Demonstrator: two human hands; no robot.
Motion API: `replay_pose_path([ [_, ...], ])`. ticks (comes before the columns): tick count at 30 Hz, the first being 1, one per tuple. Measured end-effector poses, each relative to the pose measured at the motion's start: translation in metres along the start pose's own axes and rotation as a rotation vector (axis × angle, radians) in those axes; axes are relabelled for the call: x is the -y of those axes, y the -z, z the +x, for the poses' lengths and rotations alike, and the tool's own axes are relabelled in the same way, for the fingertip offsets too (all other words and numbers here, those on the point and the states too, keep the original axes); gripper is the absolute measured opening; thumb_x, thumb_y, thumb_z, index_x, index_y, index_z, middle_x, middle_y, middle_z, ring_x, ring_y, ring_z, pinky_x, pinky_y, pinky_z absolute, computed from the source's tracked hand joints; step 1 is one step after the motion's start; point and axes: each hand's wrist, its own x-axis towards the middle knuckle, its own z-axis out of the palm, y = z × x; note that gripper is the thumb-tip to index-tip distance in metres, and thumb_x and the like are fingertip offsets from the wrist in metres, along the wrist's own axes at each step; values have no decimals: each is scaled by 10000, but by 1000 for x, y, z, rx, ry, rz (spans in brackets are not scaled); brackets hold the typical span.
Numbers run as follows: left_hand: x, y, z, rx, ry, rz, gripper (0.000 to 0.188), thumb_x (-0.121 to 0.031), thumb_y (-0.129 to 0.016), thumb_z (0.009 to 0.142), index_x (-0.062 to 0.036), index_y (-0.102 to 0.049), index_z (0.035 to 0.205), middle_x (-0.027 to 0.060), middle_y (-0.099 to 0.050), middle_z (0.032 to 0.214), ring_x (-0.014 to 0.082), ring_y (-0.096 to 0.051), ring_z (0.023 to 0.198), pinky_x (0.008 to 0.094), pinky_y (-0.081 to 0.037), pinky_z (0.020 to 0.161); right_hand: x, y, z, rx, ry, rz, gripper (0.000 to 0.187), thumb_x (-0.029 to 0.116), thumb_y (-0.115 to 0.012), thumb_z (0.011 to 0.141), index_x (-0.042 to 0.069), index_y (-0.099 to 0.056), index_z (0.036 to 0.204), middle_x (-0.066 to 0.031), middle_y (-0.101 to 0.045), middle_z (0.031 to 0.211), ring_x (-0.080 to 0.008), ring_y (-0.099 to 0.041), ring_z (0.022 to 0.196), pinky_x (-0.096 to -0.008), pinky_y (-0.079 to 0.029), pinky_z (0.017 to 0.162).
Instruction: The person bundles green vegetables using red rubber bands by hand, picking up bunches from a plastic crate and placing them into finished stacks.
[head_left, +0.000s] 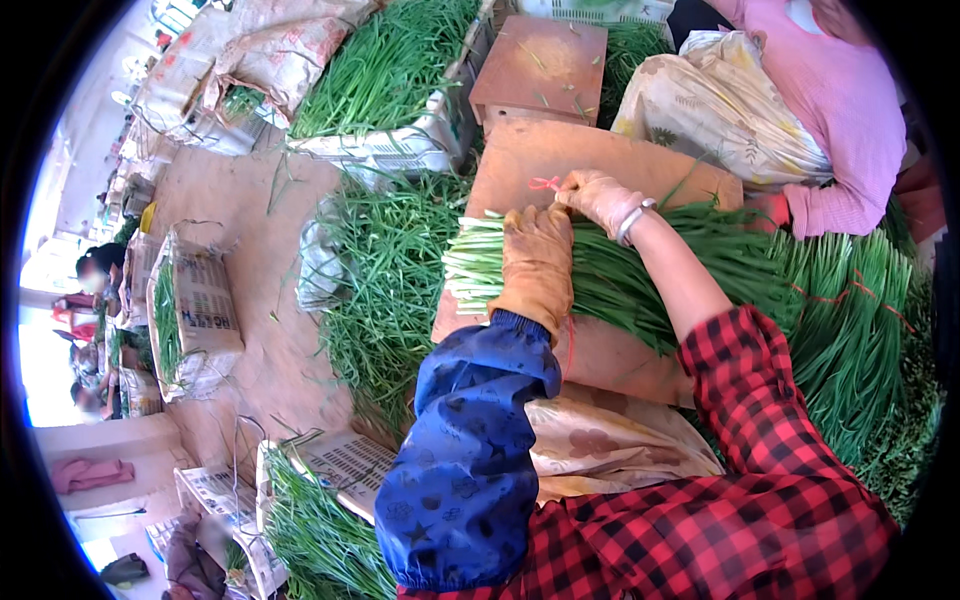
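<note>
A thick bundle of garlic chives (640, 285) lies across a brown board (600, 150), pale stem ends to the left and green leaves to the right. My left hand (538, 255), in an orange-brown glove, is wrapped over the bundle near its pale ends. At the bundle's far side, my right hand (597, 198), also gloved, pinches a red tie string (545, 183); a loop of it sticks out left of the fingers. More red string hangs on the bundle's near side, below my left glove. The string's path under the bundle is hidden.
Loose chives (390, 270) are heaped left of the board. A crate full of chives (385, 150) and a wooden box (545, 70) stand beyond it. Tied chives (850, 330) lie at right, near a co-worker in a pink sleeve (840, 120). Another crate (340, 460) stands at lower left.
</note>
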Motion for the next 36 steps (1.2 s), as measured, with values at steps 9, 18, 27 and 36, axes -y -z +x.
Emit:
replay_pose_path([
  [9, 29, -6, -42, -80, -213, -530, 1065, -459, -765, 585, 57, -270, 1375, 188, -242, 1452, 318, -102, 1385, 449, -43, 1129, 2, -48, -77, -567, 521, -13, 140, 51, -524, 831, 78, -465, 955, -127, -616, 811, -356, -601, 722, -447, -474, 625],
  [18, 17, -18, -116, 40, -431, -191, 436, -89, -509, 829, -236, -515, 1240, 61, -613, 870, 241, -617, 757, 361, -508, 619, -1, -48, -69, -554, 471, 41, 255, 8, -547, 791, 83, -505, 1032, -80, -667, 874, -278, -649, 734, -386, -505, 633],
  [27, 9, -70, -106, 49, -380, -403, 134, -220, -590, 785, -140, -647, 876, 55, -639, 820, 253, -623, 760, 366, -500, 652, -2, -49, -64, -547, 554, 132, 153, 30, -564, 775, 68, -526, 919, -134, -629, 780, -336, -614, 707, -432, -486, 628],
  [36, 25, -40, -150, -292, -301, -586, 558, -33, -653, 636, -159, -575, 1174, 133, -580, 1092, 316, -564, 1009, 391, -494, 834, -3, -49, -61, -591, 536, 27, 121, 53, -540, 787, 73, -527, 906, -157, -618, 756, -357, -605, 674, -447, -480, 609],
])
